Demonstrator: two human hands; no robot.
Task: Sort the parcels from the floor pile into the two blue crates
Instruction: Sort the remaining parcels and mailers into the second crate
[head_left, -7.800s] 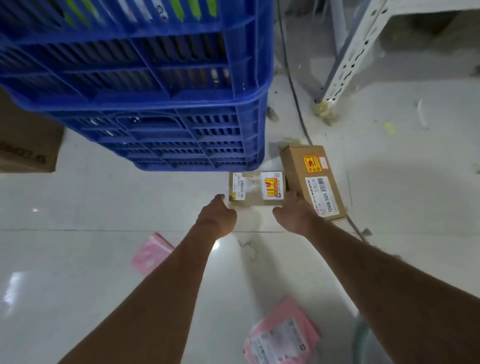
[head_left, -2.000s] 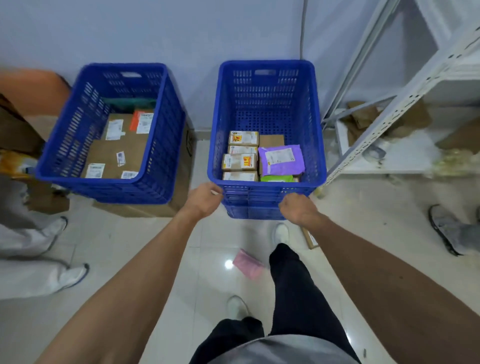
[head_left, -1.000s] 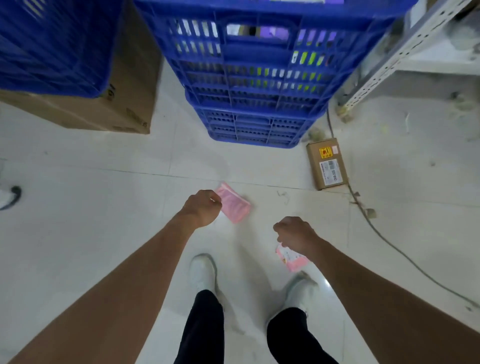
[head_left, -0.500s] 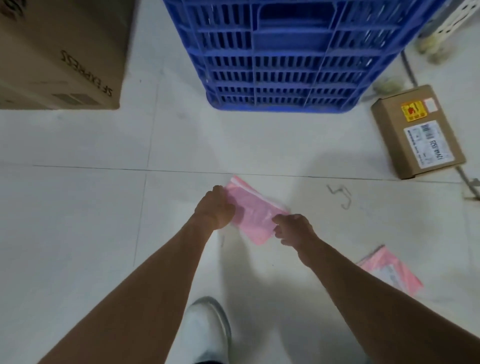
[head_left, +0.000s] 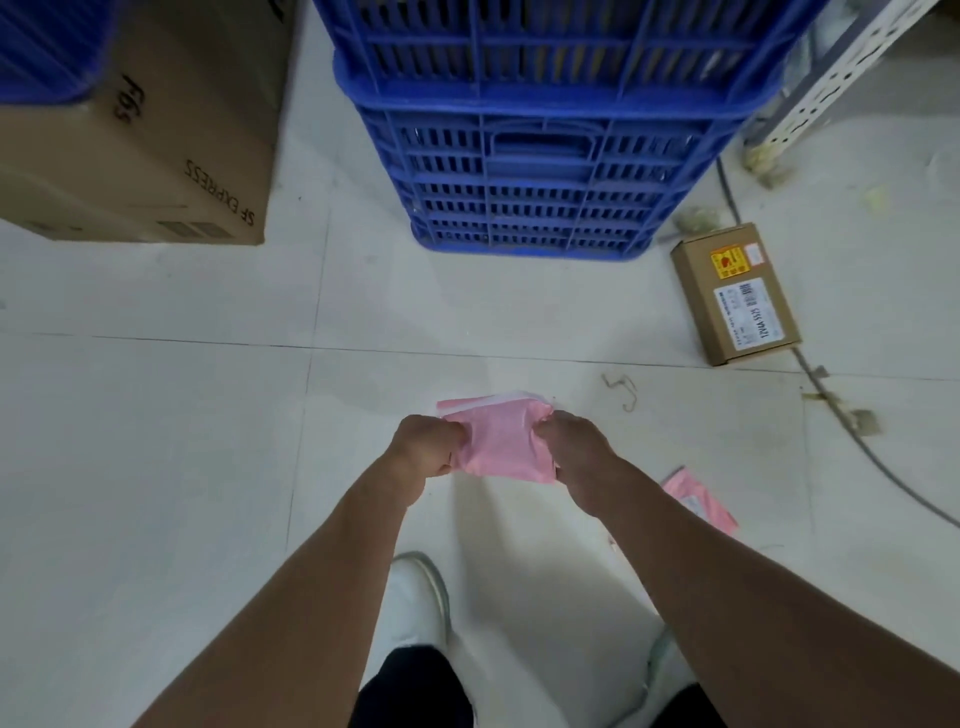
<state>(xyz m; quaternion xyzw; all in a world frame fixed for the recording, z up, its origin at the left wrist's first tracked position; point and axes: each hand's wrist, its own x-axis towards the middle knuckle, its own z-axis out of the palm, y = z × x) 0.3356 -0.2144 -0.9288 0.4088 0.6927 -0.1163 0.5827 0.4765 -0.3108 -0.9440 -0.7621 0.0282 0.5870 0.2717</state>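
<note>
Crate (head_left: 540, 171) stands ahead of you; its contents can't be read from here. A second crate (head_left: 41, 47) shows at top left, on a carton (head_left: 156, 150). Still on the floor: brown box (head_left: 735, 296) right of the crate, beside a cable (head_left: 857, 441); pink mailer (head_left: 698, 504) by your right arm. Your left hand (head_left: 423, 449) and right hand (head_left: 574, 452) both grip the pink bag (head_left: 498, 441), lifted between them. Path to the crate looks clear.
</note>
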